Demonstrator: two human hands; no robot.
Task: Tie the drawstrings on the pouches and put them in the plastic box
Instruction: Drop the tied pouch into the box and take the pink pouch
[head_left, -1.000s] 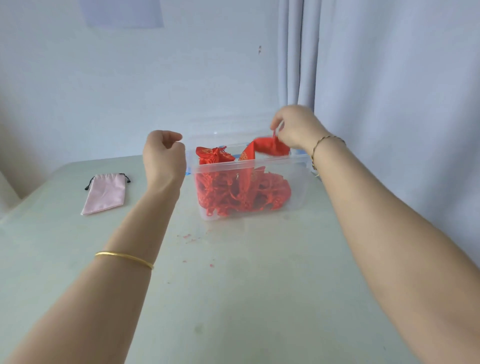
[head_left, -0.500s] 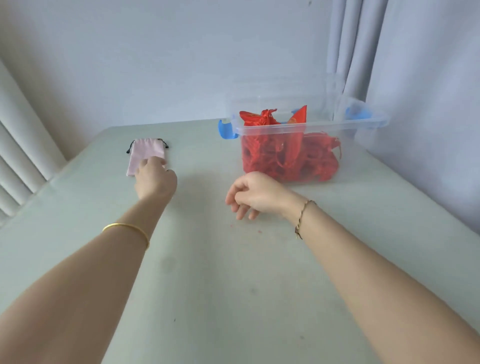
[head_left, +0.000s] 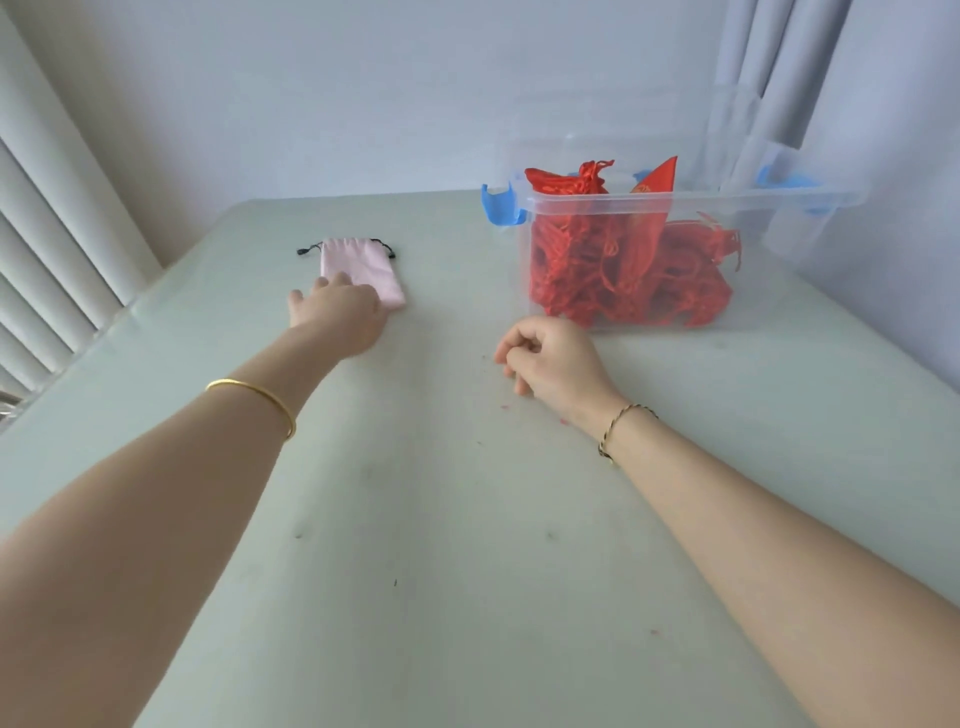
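Observation:
A pink pouch (head_left: 363, 265) with black drawstrings lies flat on the pale green table (head_left: 441, 519), towards the far left. My left hand (head_left: 337, 312) rests on its near end, fingers laid over the fabric. My right hand (head_left: 550, 361) sits on the table in front of the box, fingers loosely curled, holding nothing. The clear plastic box (head_left: 779, 228) with blue latches stands at the far right and holds several red pouches (head_left: 623, 270); one red pouch (head_left: 582, 179) sticks up above the rim.
A white wall runs behind the table, and grey curtains (head_left: 779, 78) hang at the right behind the box. White slats (head_left: 47, 249) stand along the left edge. Small red specks lie on the table near my right hand.
A second ago my right hand was letting a red pouch into the box; it has come down to the table. My left hand has reached left and landed on the pink pouch.

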